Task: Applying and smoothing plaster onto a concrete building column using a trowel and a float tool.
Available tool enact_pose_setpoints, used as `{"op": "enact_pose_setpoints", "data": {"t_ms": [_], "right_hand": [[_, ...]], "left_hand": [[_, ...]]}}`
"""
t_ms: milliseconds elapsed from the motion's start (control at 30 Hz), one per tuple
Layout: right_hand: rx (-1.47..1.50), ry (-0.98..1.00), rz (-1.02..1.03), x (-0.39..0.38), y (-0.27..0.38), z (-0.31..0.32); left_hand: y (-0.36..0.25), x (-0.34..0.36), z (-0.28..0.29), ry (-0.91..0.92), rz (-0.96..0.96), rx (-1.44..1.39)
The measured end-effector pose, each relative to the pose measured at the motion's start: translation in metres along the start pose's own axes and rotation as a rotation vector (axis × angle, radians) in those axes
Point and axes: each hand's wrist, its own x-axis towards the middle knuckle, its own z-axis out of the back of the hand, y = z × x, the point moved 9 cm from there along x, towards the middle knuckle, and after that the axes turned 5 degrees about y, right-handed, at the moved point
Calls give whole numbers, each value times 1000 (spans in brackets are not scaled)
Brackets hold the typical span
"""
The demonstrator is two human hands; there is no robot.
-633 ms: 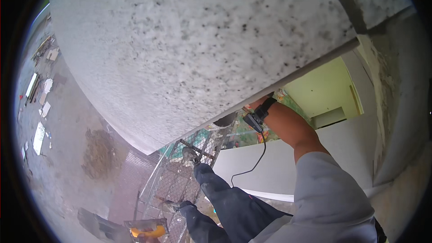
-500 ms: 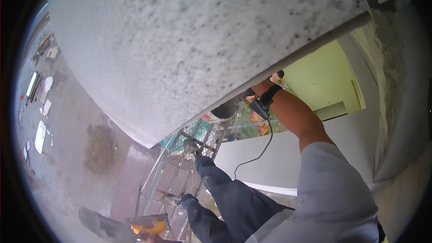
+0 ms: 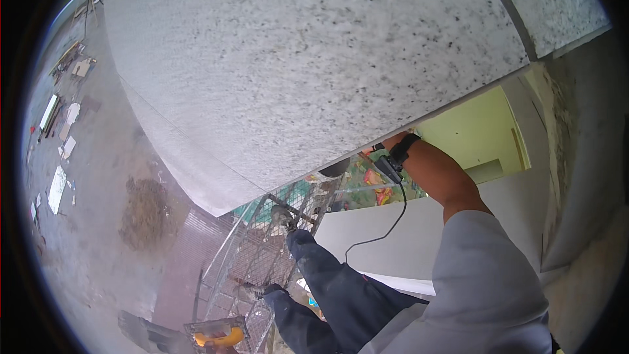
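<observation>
Slab (image 3: 314,72) of speckled grey stone is filling upper frame; right hand (image 3: 386,147) is reaching under its lower edge at centre right, fingers hidden, grip unclear. Best keeping support steady beneath the edge. Left hand unseen.

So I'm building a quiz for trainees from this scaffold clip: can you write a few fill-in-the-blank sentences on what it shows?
1. The right forearm reaches up behind the lower edge of a speckled grey ____ slab.
2. On that wrist sits a black ____.
3. A thin black ____ hangs down from the wrist.
4. The person's legs rest on a metal ____ platform.

Missing words: stone; band; cable; mesh
</observation>
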Motion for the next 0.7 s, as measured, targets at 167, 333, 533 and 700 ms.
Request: {"op": "enact_pose_setpoints", "data": {"t_ms": [167, 333, 533, 700], "right_hand": [[-18, -108, 86, -1, 17, 21], [32, -55, 1, 2, 23, 25], [81, -42, -37, 3, -1, 16], [-17, -30, 35, -49, -5, 20]], "left_hand": [[-9, 0, -1, -9, 0, -14], [-1, 2, 27, -20, -14, -40], [15, 26, 30, 72, 12, 1], [8, 21, -14, 93, 21, 23]]}}
